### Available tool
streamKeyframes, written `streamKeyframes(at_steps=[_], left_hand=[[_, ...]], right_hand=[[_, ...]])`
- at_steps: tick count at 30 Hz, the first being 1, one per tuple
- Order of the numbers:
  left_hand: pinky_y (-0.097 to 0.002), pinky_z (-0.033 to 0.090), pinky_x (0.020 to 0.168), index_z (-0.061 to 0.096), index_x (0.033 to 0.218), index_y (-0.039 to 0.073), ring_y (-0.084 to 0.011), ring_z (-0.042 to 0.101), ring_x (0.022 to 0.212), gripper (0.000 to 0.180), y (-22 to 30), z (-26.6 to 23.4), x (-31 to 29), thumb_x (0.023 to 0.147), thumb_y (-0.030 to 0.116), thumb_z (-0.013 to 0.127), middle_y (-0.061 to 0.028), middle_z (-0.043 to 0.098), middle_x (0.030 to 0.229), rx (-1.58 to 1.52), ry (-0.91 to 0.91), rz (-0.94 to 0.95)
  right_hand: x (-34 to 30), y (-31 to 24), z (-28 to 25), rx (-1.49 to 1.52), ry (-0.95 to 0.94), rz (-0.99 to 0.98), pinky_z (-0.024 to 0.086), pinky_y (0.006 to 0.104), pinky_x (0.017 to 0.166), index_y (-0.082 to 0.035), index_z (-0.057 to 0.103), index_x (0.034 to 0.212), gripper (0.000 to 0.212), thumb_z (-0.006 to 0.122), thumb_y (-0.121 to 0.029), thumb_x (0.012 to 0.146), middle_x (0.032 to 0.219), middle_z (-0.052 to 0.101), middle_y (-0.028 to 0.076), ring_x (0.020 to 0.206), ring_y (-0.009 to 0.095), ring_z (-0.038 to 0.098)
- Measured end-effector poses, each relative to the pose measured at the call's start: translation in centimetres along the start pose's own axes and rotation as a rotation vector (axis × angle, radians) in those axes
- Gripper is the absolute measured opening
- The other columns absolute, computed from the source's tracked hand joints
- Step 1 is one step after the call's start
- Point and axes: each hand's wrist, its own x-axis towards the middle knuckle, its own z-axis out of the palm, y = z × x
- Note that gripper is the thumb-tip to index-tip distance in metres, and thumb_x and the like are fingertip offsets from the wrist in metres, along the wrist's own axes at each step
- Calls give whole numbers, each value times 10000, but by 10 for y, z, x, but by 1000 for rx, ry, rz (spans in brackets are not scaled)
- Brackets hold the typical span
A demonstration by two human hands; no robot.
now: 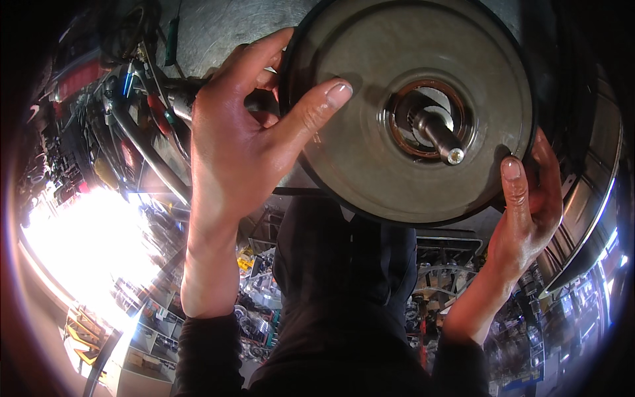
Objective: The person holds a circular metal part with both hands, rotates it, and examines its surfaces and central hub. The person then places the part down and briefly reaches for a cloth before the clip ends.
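A large round grey metal disc (pixel 370 132) with a dark rim fills the upper middle of the head view. A threaded metal shaft (pixel 440 135) sticks out through the rusty hub at its centre. My left hand (pixel 245 132) grips the disc's left edge, thumb laid across its face. My right hand (pixel 529 198) holds the lower right edge, thumb pressed on the rim. Both forearms rise from dark sleeves at the bottom.
A vehicle frame with tubes, hoses and wires (pixel 132 112) lies to the left. A shiny curved metal part (pixel 595 185) sits at the right. Cluttered shelves of parts (pixel 258 298) show below, with bright glare (pixel 92 245) at the lower left.
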Motion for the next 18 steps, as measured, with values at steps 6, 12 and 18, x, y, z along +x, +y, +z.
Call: streamKeyframes(at_steps=[6,12,18], left_hand=[[-211,498,839,609,1386,-47,-103,669,946,533,1,-1,-1,925,127,813,-93,738,1074,26,-1,12],[-200,508,791,605,1394,-44,-95,672,928,550,-1,-4,0,918,132,818,-95,739,1070,117,-5,30],[-208,516,779,604,1398,-39,-100,674,912,559,0,-7,0,913,136,819,-99,738,1062,216,-7,39]], right_hand=[[0,2,-1,-17,-34,-41,516,229,858,48,606,1380,563,823,-120,888,1101,747,101,957,123,686],[-1,3,-1,-51,-27,-51,505,224,857,64,586,1394,594,824,-131,886,1102,746,109,951,119,681],[-2,5,-4,-28,-28,-33,500,215,849,60,580,1398,607,832,-127,878,1076,751,109,937,116,681]])
